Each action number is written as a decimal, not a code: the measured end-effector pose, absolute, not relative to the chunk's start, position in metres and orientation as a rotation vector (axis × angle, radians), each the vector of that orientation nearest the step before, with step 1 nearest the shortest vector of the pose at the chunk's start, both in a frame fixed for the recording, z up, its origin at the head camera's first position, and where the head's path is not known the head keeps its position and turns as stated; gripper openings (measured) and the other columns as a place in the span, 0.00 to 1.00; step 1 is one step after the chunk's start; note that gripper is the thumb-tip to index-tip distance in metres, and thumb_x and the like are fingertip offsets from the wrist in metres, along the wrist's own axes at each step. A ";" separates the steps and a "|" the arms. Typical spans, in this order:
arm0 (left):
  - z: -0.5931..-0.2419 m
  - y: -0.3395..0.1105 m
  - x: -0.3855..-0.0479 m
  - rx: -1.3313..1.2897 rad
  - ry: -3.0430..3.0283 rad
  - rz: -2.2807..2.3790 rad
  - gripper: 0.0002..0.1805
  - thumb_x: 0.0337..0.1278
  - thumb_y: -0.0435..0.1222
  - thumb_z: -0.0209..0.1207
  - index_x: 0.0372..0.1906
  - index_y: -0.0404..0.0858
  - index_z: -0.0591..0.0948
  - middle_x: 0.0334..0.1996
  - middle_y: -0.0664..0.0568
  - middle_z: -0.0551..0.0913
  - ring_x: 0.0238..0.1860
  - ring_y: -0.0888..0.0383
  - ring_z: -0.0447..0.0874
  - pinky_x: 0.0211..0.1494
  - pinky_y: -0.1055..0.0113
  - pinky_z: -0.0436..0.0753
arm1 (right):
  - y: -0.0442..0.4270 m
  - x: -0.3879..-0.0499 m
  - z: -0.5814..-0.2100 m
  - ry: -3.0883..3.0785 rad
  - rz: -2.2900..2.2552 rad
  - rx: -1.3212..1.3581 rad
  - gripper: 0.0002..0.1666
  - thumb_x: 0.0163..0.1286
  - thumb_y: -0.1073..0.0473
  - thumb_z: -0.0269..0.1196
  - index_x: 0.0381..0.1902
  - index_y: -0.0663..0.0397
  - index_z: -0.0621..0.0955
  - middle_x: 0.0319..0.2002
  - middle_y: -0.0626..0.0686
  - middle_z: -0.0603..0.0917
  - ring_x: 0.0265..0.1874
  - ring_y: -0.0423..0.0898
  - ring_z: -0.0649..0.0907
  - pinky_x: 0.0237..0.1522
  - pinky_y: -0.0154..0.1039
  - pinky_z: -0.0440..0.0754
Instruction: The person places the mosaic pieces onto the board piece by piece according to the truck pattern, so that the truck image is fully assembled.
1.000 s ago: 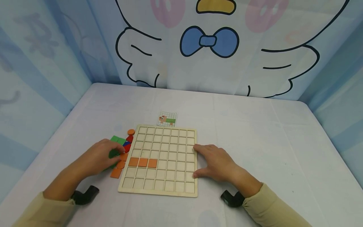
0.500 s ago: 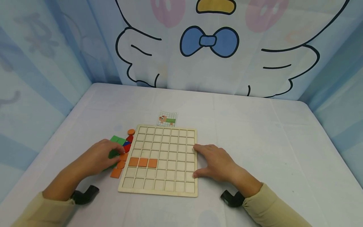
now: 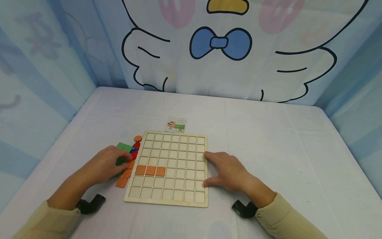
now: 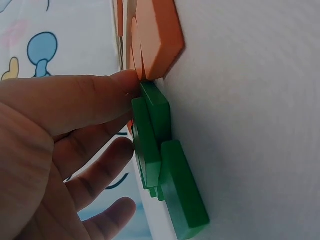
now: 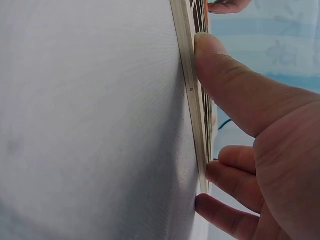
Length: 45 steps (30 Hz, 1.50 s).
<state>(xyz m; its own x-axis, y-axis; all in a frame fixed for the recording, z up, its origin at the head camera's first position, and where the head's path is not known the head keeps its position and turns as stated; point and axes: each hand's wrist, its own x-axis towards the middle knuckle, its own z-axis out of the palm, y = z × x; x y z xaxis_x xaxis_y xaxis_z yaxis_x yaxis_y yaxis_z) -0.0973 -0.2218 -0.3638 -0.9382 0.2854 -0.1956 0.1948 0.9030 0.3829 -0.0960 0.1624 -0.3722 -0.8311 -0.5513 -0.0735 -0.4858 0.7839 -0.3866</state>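
Observation:
My left hand (image 3: 108, 165) reaches into a pile of flat pieces at the board's left side. In the left wrist view its thumb and forefinger come together beside the green blocks (image 4: 181, 192) and orange blocks (image 4: 157, 37); whether a piece is pinched is hidden. The wooden grid board (image 3: 179, 192) carries three orange squares (image 3: 150, 171) in a row at its left. My right hand (image 3: 231, 171) rests spread at the board's right edge. In the right wrist view its thumb lies on the board rim (image 5: 192, 95), with the other fingers farther along the edge.
A small picture card (image 3: 175, 125) with a coloured grid pattern lies behind the board. Left of the board are red pieces (image 3: 134, 155), a blue bit (image 3: 133, 150), bright green squares (image 3: 124, 147) and an orange disc (image 3: 138, 138). A printed curtain (image 3: 221, 73) stands behind the white table (image 3: 268, 139).
My left hand shifts very slightly at the pile, and the nearest orange square moves a touch with it. My right hand and the board stay put.

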 end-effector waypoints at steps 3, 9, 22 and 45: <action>-0.364 -0.221 -0.097 0.368 2.825 0.527 0.08 0.56 0.32 0.70 0.40 0.38 0.85 0.40 0.47 0.81 0.46 0.44 0.74 0.52 0.44 0.78 | 0.162 -0.096 -0.372 2.793 -0.528 -0.819 0.52 0.53 0.38 0.76 0.69 0.57 0.71 0.65 0.56 0.76 0.62 0.57 0.75 0.56 0.60 0.73; -0.365 -0.221 -0.097 0.379 2.832 0.516 0.07 0.56 0.33 0.70 0.40 0.38 0.85 0.39 0.47 0.80 0.45 0.45 0.74 0.51 0.45 0.78 | 0.162 -0.096 -0.372 2.794 -0.527 -0.819 0.52 0.53 0.38 0.76 0.69 0.57 0.71 0.64 0.57 0.77 0.62 0.58 0.75 0.56 0.60 0.73; -0.364 -0.222 -0.099 0.434 2.825 0.531 0.08 0.55 0.32 0.70 0.39 0.39 0.84 0.37 0.51 0.80 0.42 0.48 0.73 0.48 0.49 0.79 | 0.162 -0.096 -0.371 2.791 -0.535 -0.814 0.51 0.53 0.39 0.76 0.69 0.57 0.72 0.63 0.57 0.78 0.62 0.58 0.75 0.56 0.60 0.73; -0.364 -0.223 -0.099 0.360 2.823 0.573 0.12 0.53 0.34 0.72 0.41 0.35 0.83 0.39 0.46 0.78 0.44 0.46 0.72 0.50 0.48 0.79 | 0.163 -0.096 -0.371 2.792 -0.525 -0.831 0.51 0.54 0.38 0.76 0.69 0.57 0.72 0.64 0.57 0.77 0.62 0.58 0.75 0.56 0.60 0.74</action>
